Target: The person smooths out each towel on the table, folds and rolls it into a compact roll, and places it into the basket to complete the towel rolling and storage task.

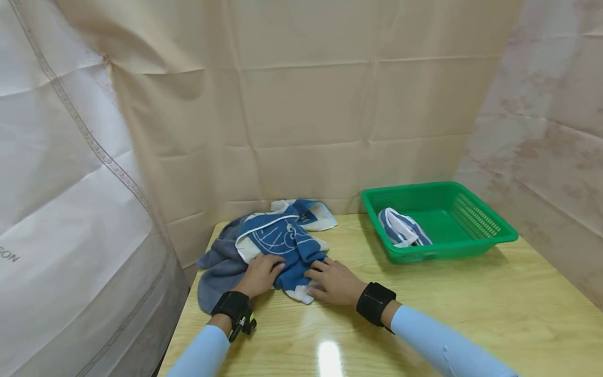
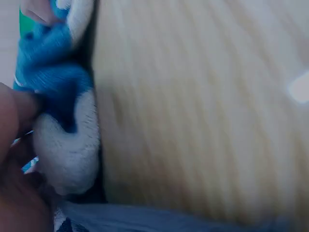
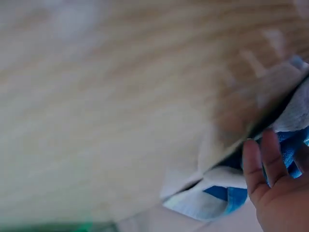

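Observation:
A blue-and-white towel with a cartoon face (image 1: 275, 238) lies bunched on the left of the table, over a grey towel (image 1: 221, 267). My left hand (image 1: 260, 275) rests on its near left edge, thumb and fingers apart with blue cloth between them. In the left wrist view, the fingertips (image 2: 26, 108) are right at a blue-and-white fold (image 2: 67, 150). My right hand (image 1: 336, 283) touches the towel's right edge with spread fingers. The right wrist view shows those fingers (image 3: 275, 157) nearly straight against the cloth. Part of the grey towel is hidden beneath the blue one.
A green plastic basket (image 1: 490, 243) stands at the back right with a striped blue-and-white cloth (image 1: 402, 229) inside. Behind the pile lies another blue-and-white cloth (image 1: 320, 215). A beige curtain (image 1: 306, 104) hangs along the back of the wooden table (image 1: 471, 314).

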Available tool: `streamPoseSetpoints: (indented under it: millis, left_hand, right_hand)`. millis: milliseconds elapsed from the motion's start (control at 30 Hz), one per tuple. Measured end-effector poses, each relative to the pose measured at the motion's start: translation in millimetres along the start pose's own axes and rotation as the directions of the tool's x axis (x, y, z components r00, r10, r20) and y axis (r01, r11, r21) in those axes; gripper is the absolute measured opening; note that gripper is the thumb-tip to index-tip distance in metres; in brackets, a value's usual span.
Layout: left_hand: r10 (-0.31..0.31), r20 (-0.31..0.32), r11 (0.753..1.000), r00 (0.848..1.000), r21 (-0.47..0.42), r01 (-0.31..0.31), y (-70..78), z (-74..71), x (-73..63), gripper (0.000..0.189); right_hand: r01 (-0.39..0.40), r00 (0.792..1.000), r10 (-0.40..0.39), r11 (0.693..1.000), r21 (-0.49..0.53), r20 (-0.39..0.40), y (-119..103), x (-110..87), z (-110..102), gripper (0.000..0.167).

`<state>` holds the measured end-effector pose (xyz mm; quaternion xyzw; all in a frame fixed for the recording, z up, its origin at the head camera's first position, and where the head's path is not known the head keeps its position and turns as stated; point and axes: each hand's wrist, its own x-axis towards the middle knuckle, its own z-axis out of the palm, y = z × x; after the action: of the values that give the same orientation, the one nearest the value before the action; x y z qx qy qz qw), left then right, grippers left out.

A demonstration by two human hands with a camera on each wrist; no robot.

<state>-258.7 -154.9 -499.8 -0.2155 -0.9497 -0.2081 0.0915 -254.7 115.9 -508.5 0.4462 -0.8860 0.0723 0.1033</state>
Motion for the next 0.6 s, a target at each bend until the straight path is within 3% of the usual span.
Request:
streamPoseSetpoints:
  millis: [200, 333, 400, 467, 533, 600]
  left_hand:
    - [-0.088, -0.039, 0.993, 0.995, 0.07, 0.091, -8.1, -1.4, -11.5, 0.029]
    - [-0.151, 0.01, 0.988, 0.988, 0.044, 0.151, -10.1, -6.5, -15.8, 0.036]
    - [-0.176, 0.043, 0.984, 0.983, 0.03, 0.175, -10.9, -10.0, -17.5, 0.037]
    - [-0.198, 0.08, 0.98, 0.977, 0.019, 0.197, -11.7, -12.8, -18.1, 0.038]
    - [-0.212, 0.114, 0.977, 0.971, 0.009, 0.212, -13.0, -15.7, -16.8, 0.039]
    - [-0.22, 0.139, 0.975, 0.966, 0.008, 0.221, -12.7, -18.5, -15.2, 0.037]
  right_hand:
    - [-0.113, 0.99, 0.101, 0.986, 0.119, 0.099, 1, -23.8, -15, 0.046]
    - [-0.155, 0.976, 0.111, 0.956, 0.249, 0.185, 2, -44.7, -23, 0.055]
    - [-0.181, 0.966, 0.104, 0.927, 0.328, 0.238, 0, -50.1, -32, 0.049]
    - [-0.226, 0.946, 0.099, 0.884, 0.409, 0.308, -1, -52.8, -43, 0.047]
    - [-0.279, 0.914, 0.086, 0.843, 0.46, 0.396, -1, -53.1, -56, 0.051]
    - [-0.323, 0.874, 0.079, 0.832, 0.451, 0.48, -1, -53.7, -68, 0.055]
